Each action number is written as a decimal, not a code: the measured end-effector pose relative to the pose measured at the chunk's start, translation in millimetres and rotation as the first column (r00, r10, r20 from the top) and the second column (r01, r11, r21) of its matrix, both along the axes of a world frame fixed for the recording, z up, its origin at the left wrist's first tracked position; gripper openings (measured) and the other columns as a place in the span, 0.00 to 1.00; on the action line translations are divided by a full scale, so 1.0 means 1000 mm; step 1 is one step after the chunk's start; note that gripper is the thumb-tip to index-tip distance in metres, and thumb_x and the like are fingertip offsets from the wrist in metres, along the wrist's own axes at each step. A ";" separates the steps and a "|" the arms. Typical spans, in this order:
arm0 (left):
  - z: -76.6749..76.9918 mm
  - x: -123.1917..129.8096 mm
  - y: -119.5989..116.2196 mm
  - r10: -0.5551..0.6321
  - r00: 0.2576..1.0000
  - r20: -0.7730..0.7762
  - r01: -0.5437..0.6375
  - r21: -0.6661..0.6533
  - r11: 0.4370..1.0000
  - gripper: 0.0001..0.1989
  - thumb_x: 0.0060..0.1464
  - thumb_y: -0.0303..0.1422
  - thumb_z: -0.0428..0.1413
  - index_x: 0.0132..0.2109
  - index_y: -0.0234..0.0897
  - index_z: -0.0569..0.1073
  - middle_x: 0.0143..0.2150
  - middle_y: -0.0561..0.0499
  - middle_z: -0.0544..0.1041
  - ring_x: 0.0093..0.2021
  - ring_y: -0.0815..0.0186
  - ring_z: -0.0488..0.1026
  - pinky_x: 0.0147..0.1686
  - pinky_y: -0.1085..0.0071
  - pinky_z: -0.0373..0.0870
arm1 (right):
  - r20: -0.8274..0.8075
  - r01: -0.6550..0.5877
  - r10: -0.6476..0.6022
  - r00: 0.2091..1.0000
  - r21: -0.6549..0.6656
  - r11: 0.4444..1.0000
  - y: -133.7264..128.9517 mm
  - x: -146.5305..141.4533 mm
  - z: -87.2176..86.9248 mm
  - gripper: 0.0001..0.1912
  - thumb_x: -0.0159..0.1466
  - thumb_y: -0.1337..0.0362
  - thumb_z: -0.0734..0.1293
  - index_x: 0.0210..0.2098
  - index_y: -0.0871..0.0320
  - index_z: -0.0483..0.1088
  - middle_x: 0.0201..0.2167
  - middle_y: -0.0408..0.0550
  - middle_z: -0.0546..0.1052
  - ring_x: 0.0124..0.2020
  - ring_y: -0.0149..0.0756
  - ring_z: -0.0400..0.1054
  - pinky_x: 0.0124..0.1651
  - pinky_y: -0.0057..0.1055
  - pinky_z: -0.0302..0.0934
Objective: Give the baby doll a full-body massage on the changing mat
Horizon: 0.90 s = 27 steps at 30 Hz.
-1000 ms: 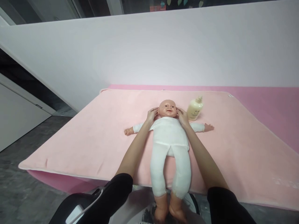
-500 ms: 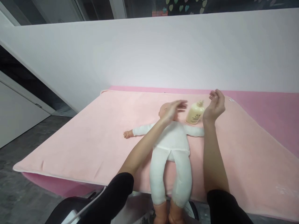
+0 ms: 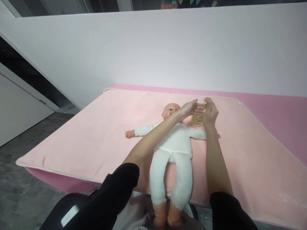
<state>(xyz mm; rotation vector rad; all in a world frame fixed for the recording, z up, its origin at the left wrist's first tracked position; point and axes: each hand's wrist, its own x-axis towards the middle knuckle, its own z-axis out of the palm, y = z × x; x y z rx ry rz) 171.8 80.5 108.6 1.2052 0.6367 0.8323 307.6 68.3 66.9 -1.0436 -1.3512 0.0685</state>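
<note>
Both my hands are raised close together over the far part of the pink blanket (image 3: 112, 127). My left hand (image 3: 192, 108) has its fingers stretched out to the right, palm turned up or inward, near a baby doll's head. My right hand (image 3: 210, 111) is held upright with its palm facing the left fingertips; they look close to touching. Behind the hands stands a pale yellow bottle (image 3: 198, 120), its upper part hidden. The baby doll (image 3: 175, 140) in white clothing lies on its back, arms spread, legs toward me. My left forearm crosses above its chest.
A white wall (image 3: 168, 51) rises behind the table. The pink tabletop (image 3: 271, 111) shows past the blanket at the back and right. Grey floor (image 3: 14, 179) and a white door panel (image 3: 21, 108) are at the left.
My right hand has moved left toward my left hand, and my left hand has shifted right. The hands now cover much of the bottle. The doll's face is more exposed.
</note>
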 end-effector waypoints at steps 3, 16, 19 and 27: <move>-0.004 -0.029 -0.039 0.084 0.995 -0.049 -0.076 0.138 0.988 0.22 0.58 0.46 0.50 0.44 0.33 0.77 0.43 0.41 0.79 0.47 0.55 0.75 0.53 0.56 0.67 | 0.042 0.016 -0.015 0.999 -0.032 0.999 -0.003 0.002 0.003 0.26 0.69 0.50 0.50 0.47 0.58 0.71 0.50 0.53 0.73 0.55 0.41 0.65 0.60 0.46 0.54; -0.066 -0.122 -0.141 0.284 0.684 -0.672 0.470 0.704 0.532 0.25 0.61 0.44 0.46 0.64 0.50 0.60 0.68 0.52 0.54 0.69 0.57 0.46 0.66 0.50 0.33 | 0.137 0.016 -0.053 0.989 0.261 0.965 -0.074 -0.063 0.061 0.21 0.70 0.57 0.51 0.51 0.57 0.69 0.46 0.53 0.74 0.51 0.43 0.68 0.55 0.47 0.62; -0.077 -0.128 -0.134 0.387 0.654 -0.651 0.406 0.733 0.546 0.26 0.62 0.46 0.44 0.64 0.46 0.60 0.69 0.50 0.52 0.70 0.58 0.45 0.66 0.50 0.33 | 0.373 -0.249 0.150 0.916 0.234 0.940 -0.099 -0.082 0.032 0.14 0.68 0.63 0.57 0.46 0.56 0.71 0.39 0.50 0.77 0.44 0.40 0.72 0.51 0.43 0.66; -0.104 -0.144 -0.118 0.542 0.668 -0.511 0.124 0.794 0.596 0.23 0.64 0.38 0.41 0.64 0.42 0.59 0.69 0.47 0.53 0.69 0.59 0.48 0.66 0.52 0.43 | 0.510 -0.458 0.528 0.679 -0.268 0.848 -0.131 -0.073 -0.043 0.13 0.66 0.68 0.59 0.44 0.55 0.73 0.45 0.48 0.77 0.50 0.38 0.70 0.60 0.48 0.58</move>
